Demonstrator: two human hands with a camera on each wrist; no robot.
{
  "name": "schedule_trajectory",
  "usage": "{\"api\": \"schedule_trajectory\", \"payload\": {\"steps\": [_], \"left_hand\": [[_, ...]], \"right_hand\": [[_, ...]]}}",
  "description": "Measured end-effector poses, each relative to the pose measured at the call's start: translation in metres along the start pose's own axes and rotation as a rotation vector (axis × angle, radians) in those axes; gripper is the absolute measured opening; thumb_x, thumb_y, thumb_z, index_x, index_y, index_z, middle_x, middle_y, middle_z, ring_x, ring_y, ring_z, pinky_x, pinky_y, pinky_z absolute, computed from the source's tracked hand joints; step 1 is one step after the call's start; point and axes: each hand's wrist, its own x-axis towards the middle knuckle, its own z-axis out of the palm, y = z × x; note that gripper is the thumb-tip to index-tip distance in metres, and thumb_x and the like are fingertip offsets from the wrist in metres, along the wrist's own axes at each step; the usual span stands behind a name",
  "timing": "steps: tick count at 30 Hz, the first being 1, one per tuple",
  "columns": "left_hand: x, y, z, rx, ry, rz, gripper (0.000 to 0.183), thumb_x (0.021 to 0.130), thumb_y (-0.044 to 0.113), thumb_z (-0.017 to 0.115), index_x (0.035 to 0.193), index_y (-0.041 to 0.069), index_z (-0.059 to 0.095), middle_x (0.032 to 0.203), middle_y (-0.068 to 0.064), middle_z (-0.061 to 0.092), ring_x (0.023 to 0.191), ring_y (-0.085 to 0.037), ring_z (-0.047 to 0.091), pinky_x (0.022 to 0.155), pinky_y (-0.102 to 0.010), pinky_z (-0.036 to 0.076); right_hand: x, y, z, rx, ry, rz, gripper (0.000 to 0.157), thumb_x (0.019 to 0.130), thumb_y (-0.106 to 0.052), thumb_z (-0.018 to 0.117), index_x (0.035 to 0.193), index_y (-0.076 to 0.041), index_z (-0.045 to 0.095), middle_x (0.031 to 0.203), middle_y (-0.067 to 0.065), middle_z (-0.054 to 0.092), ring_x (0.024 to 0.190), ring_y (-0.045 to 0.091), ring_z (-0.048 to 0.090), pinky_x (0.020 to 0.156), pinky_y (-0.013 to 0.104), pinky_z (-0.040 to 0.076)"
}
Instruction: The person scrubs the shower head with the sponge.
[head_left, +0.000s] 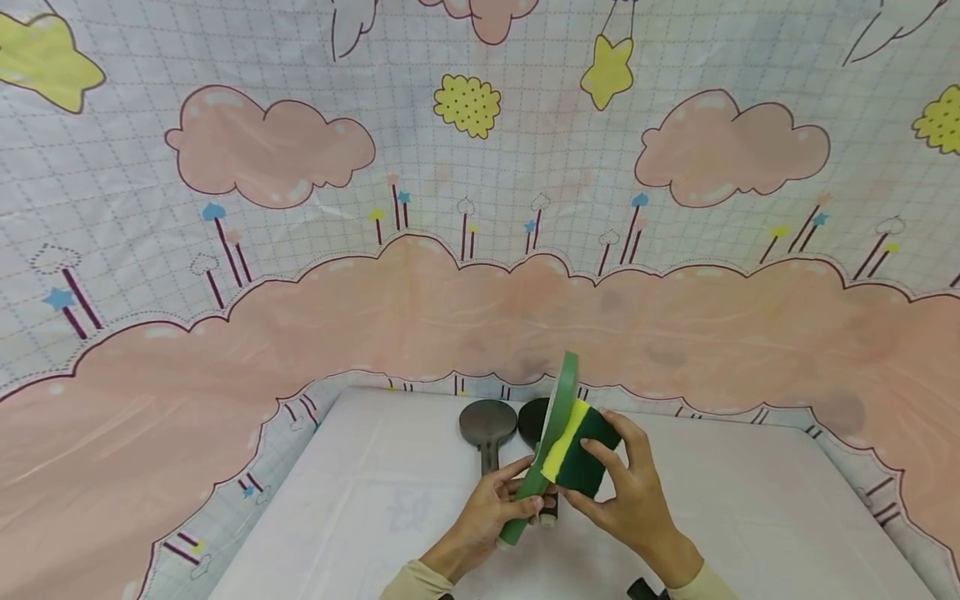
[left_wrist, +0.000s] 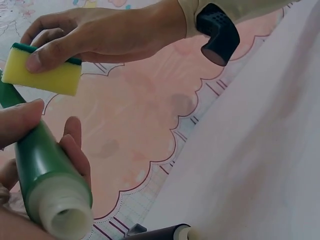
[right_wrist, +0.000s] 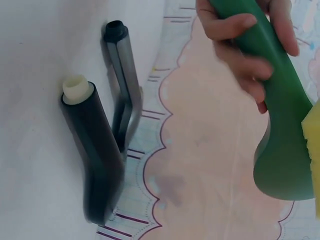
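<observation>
My left hand (head_left: 483,512) grips the handle of a green handheld shower head (head_left: 558,417), whose round head tilts upward. In the left wrist view, the pale threaded end of the shower head (left_wrist: 47,155) points toward the camera. My right hand (head_left: 637,500) pinches a sponge (head_left: 588,457) between thumb and fingers. One side of this sponge (left_wrist: 45,80) is yellow, the other dark green. Its yellow side faces the head's front and appears to touch it. The right wrist view catches only the yellow edge of the sponge (right_wrist: 313,145) beside the green shower head (right_wrist: 285,95).
Behind my hands, a grey shower head (head_left: 487,423) and a black shower head (head_left: 531,418) lie side by side on the white table (head_left: 360,492). The black one is partly hidden by the green one. A cloud-patterned cloth (head_left: 480,325) rises behind the table's far edge.
</observation>
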Motion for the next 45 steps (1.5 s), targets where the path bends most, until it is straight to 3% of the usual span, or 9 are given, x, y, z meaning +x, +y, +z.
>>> {"api": "schedule_trajectory", "payload": {"steps": [8, 19, 26, 30, 37, 45], "left_hand": [[-0.0015, 0.0001, -0.004, 0.073, 0.019, 0.018, 0.07, 0.09, 0.008, 0.07, 0.15, -0.001, 0.035, 0.115, -0.011, 0.07, 0.087, -0.007, 0.067, 0.071, -0.021, 0.052], [-0.0039, 0.0013, -0.0089, 0.176, 0.122, 0.059, 0.07, 0.087, 0.013, 0.074, 0.147, 0.0, 0.041, 0.115, -0.015, 0.067, 0.087, -0.008, 0.063, 0.066, -0.02, 0.05], [-0.0047, 0.0015, -0.0082, 0.194, 0.16, 0.052, 0.062, 0.096, 0.026, 0.063, 0.147, -0.001, 0.04, 0.107, -0.011, 0.069, 0.084, -0.012, 0.063, 0.063, -0.02, 0.05], [-0.005, 0.0016, -0.0078, 0.188, 0.17, 0.057, 0.061, 0.097, 0.025, 0.063, 0.147, -0.002, 0.041, 0.106, -0.007, 0.07, 0.085, -0.013, 0.063, 0.064, -0.02, 0.051], [-0.0026, 0.0013, -0.0076, 0.187, 0.187, 0.062, 0.061, 0.096, 0.026, 0.064, 0.147, 0.0, 0.041, 0.114, -0.019, 0.068, 0.086, -0.013, 0.064, 0.064, -0.021, 0.051], [-0.0004, 0.0017, -0.0084, 0.216, 0.2, 0.066, 0.061, 0.096, 0.026, 0.064, 0.146, -0.001, 0.042, 0.118, -0.024, 0.066, 0.086, -0.013, 0.064, 0.064, -0.02, 0.051]], "right_hand": [[0.0058, 0.0019, -0.0035, -0.015, 0.019, -0.029, 0.059, 0.088, -0.057, 0.064, 0.112, -0.003, 0.063, 0.131, 0.033, 0.047, 0.126, 0.034, 0.044, 0.117, 0.021, 0.028], [0.0095, 0.0069, -0.0076, -0.029, 0.034, -0.002, 0.062, 0.087, -0.06, 0.064, 0.112, -0.003, 0.064, 0.13, 0.033, 0.048, 0.124, 0.034, 0.045, 0.116, 0.019, 0.029], [0.0087, 0.0045, -0.0063, -0.021, 0.039, 0.003, 0.062, 0.087, -0.059, 0.064, 0.113, -0.003, 0.064, 0.13, 0.033, 0.048, 0.126, 0.033, 0.044, 0.116, 0.019, 0.028], [0.0078, 0.0033, -0.0058, -0.029, 0.037, 0.011, 0.061, 0.087, -0.06, 0.064, 0.112, -0.004, 0.064, 0.13, 0.032, 0.049, 0.127, 0.031, 0.043, 0.116, 0.019, 0.028], [0.0062, 0.0015, -0.0046, -0.022, 0.049, -0.013, 0.061, 0.087, -0.059, 0.064, 0.111, -0.004, 0.064, 0.129, 0.033, 0.049, 0.128, 0.03, 0.043, 0.116, 0.02, 0.029], [0.0071, -0.0005, -0.0025, 0.003, 0.04, -0.052, 0.058, 0.087, -0.056, 0.066, 0.112, -0.003, 0.065, 0.128, 0.034, 0.048, 0.126, 0.033, 0.044, 0.116, 0.02, 0.03]]}}
